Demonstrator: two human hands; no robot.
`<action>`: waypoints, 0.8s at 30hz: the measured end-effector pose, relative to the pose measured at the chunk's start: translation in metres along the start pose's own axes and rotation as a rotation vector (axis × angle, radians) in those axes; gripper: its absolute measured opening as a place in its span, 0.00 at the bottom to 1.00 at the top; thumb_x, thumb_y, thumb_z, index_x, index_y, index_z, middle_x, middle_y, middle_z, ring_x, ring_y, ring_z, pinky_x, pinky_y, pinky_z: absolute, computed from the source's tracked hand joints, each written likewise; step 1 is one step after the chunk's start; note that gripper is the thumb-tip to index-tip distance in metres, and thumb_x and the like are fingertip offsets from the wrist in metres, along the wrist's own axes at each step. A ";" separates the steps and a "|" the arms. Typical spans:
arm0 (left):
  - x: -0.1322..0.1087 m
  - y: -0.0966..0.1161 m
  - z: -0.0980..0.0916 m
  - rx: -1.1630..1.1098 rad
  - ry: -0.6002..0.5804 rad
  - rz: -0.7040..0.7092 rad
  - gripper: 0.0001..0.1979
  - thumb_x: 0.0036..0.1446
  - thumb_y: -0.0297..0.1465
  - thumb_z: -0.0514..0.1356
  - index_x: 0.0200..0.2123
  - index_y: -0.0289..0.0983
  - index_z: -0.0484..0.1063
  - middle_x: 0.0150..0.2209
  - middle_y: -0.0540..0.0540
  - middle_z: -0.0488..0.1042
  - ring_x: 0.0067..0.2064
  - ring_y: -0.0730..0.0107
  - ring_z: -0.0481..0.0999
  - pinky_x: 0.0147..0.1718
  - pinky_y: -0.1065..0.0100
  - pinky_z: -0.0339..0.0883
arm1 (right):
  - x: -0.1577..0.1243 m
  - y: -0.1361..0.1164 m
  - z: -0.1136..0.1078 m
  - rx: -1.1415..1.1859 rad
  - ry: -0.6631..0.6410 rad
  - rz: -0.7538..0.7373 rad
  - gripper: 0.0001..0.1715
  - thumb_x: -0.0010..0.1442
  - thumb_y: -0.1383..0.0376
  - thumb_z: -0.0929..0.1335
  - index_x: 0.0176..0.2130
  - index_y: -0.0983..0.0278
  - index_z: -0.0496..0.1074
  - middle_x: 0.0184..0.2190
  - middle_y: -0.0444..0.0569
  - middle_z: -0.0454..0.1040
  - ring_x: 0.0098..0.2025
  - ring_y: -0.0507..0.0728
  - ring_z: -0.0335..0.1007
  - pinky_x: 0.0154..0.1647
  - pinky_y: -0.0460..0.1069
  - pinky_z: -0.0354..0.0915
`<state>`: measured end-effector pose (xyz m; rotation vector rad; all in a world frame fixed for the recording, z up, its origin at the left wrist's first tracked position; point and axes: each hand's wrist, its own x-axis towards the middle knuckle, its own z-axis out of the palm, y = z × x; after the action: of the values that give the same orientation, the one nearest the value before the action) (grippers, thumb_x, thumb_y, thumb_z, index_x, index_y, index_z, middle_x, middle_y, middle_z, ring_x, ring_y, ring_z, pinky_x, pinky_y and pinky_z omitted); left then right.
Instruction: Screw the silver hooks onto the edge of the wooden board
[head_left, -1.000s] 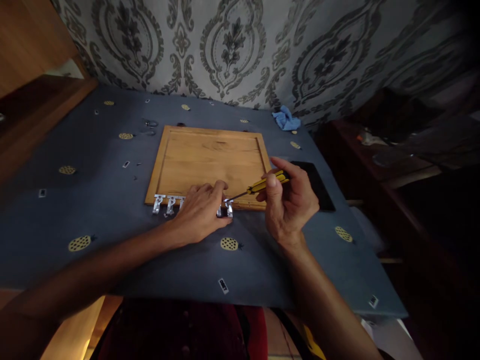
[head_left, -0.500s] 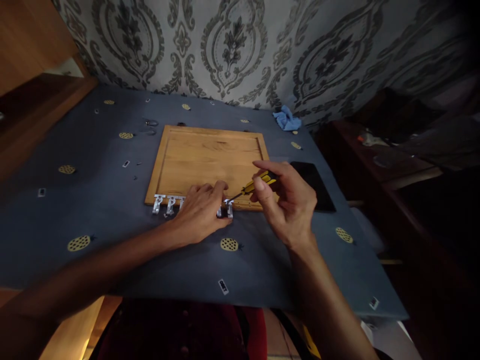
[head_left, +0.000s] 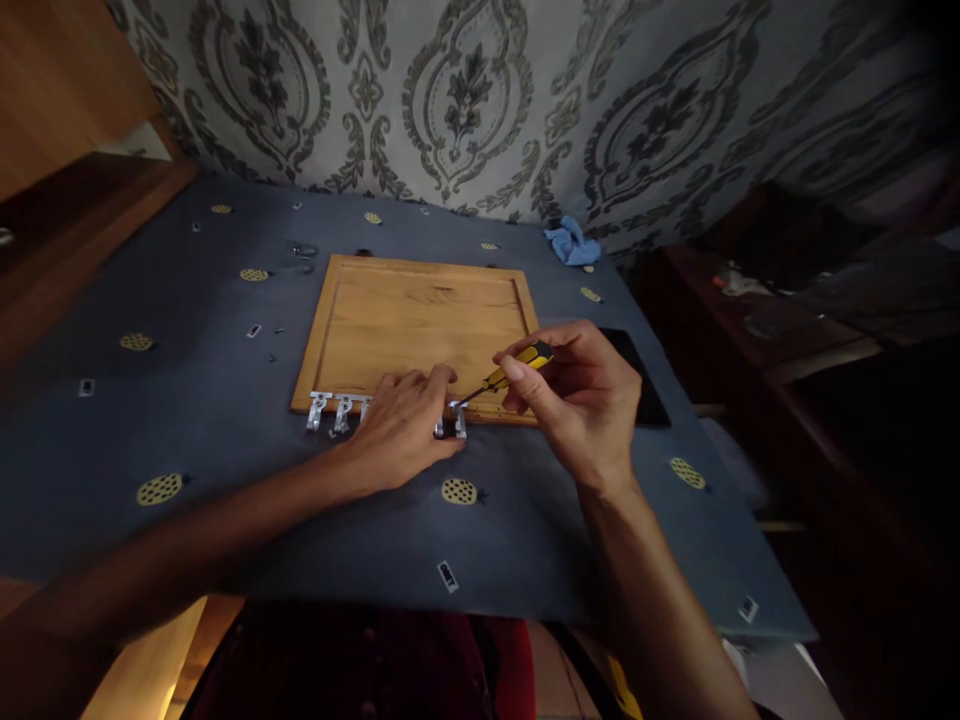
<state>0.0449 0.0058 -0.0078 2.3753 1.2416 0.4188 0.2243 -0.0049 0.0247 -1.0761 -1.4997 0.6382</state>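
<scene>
right hand [head_left: 581, 400], at four o'clock of the panel [head_left: 427, 325], clamped on a likely light, stiff screwdriver [head_left: 507, 378], best held by its handle [head_left: 529, 359]; left hand [head_left: 405, 415], six o'clock, grip unclear

I make out the panel [head_left: 427, 305] as real-looking wood, honey-toned, with visible grain, a knot, and a smooth finish with a low sheen. The fittings [head_left: 317, 411] along its near edge read to me as bright, shiny metal. On the screwdriver [head_left: 517, 368], I see a smooth handle that looks like plastic and a slim metal shaft. The table cover [head_left: 322, 545] looks matt and smooth; from here I can't tell fabric from vinyl. The blue rag [head_left: 572, 243] is soft, crumpled, matt cloth. I see the cabinet [head_left: 67, 85] as smooth wood with a faint sheen.
</scene>
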 end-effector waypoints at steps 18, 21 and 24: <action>0.001 0.001 -0.001 -0.019 -0.029 -0.016 0.28 0.55 0.33 0.69 0.54 0.36 0.60 0.48 0.41 0.78 0.55 0.48 0.74 0.53 0.51 0.63 | -0.010 0.013 0.008 -0.048 0.391 -0.203 0.15 0.60 0.58 0.75 0.36 0.59 0.67 0.27 0.39 0.69 0.19 0.49 0.69 0.15 0.44 0.64; 0.001 0.003 -0.002 -0.010 -0.032 -0.024 0.28 0.55 0.34 0.69 0.54 0.35 0.60 0.48 0.40 0.78 0.54 0.48 0.74 0.53 0.51 0.63 | -0.012 0.018 0.008 -0.062 0.319 -0.195 0.13 0.61 0.59 0.75 0.38 0.59 0.67 0.29 0.40 0.69 0.21 0.49 0.70 0.16 0.45 0.66; 0.002 0.004 -0.003 0.001 -0.038 -0.033 0.28 0.55 0.34 0.69 0.54 0.36 0.60 0.49 0.39 0.77 0.54 0.47 0.74 0.53 0.51 0.63 | -0.013 0.022 0.009 -0.046 0.282 -0.209 0.12 0.61 0.61 0.75 0.38 0.58 0.68 0.29 0.39 0.68 0.20 0.49 0.70 0.17 0.44 0.67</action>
<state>0.0471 0.0059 -0.0037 2.3494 1.2627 0.3616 0.2214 -0.0056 -0.0024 -0.9834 -1.3623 0.2938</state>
